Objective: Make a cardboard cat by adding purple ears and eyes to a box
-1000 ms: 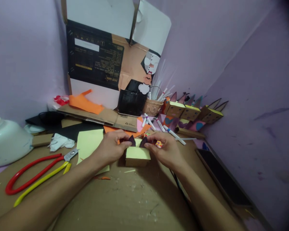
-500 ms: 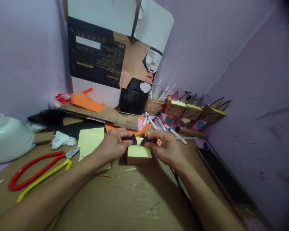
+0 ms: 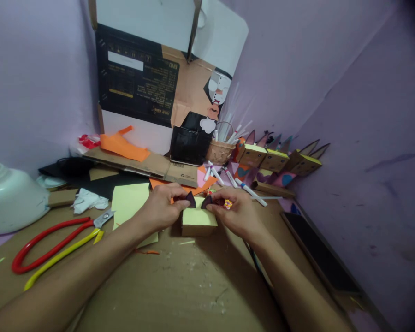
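Between thumb and fingers, my left hand (image 3: 166,203) pinches a dark paper ear (image 3: 191,200). My right hand (image 3: 238,211) pinches a matching dark paper ear (image 3: 206,202) on the other side. Both pointed ears stand upright at the top of a small cardboard box (image 3: 198,230) whose upper face is covered in pale yellow paper (image 3: 197,217). Whether the ears are stuck to the box, I cannot tell. A sheet of the same yellow paper (image 3: 129,203) lies left of the box, partly behind my left forearm.
Scissors (image 3: 51,246) with red and yellow handles lie at left beside a white pot (image 3: 14,200). Markers (image 3: 251,191) and several eared box figures (image 3: 252,154) stand at the back right. A large opened carton (image 3: 138,74) leans on the wall. A dark flat panel (image 3: 320,251) lies right.
Almost nothing differs. Both hands keep their pinch on the ears, which appear slightly more upright; the whole view has shifted a little.
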`<control>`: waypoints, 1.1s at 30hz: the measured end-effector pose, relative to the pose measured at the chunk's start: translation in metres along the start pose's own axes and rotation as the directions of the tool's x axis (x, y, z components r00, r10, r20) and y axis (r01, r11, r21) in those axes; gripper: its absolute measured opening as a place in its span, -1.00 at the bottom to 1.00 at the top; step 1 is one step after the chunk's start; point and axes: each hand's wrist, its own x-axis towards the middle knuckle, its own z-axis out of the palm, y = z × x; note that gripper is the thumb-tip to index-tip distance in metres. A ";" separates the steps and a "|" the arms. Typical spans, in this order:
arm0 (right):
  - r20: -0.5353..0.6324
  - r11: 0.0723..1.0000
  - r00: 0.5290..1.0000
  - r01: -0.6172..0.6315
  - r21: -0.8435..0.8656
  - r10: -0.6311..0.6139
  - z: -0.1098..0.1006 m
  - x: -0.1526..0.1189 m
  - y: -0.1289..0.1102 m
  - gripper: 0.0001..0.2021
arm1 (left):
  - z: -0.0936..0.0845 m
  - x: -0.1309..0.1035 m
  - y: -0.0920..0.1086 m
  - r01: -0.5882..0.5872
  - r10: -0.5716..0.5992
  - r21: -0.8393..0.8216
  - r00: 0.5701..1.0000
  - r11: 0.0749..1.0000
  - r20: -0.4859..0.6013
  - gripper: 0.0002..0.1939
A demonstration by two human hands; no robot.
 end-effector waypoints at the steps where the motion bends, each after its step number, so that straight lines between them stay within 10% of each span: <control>1: 0.005 1.000 1.000 -0.011 0.018 0.011 0.000 0.000 0.000 -0.91 | 0.000 0.000 0.000 -0.003 0.003 -0.002 1.000 1.000 -0.002 -0.87; 11: -0.004 0.981 0.995 -0.098 0.168 0.100 -0.009 -0.004 -0.003 -0.85 | -0.010 -0.006 0.007 0.038 -0.038 -0.006 0.999 0.999 0.003 -0.83; 20: 0.200 0.895 0.969 -0.216 0.389 0.147 0.002 -0.027 0.018 -0.08 | -0.013 0.004 0.031 -0.093 0.094 0.080 0.995 0.993 -0.017 -0.76; 33: 0.130 0.930 0.977 -0.200 0.309 0.167 0.011 -0.030 0.009 -0.04 | 0.005 0.029 0.037 -0.136 0.120 0.212 0.989 0.968 0.087 -0.86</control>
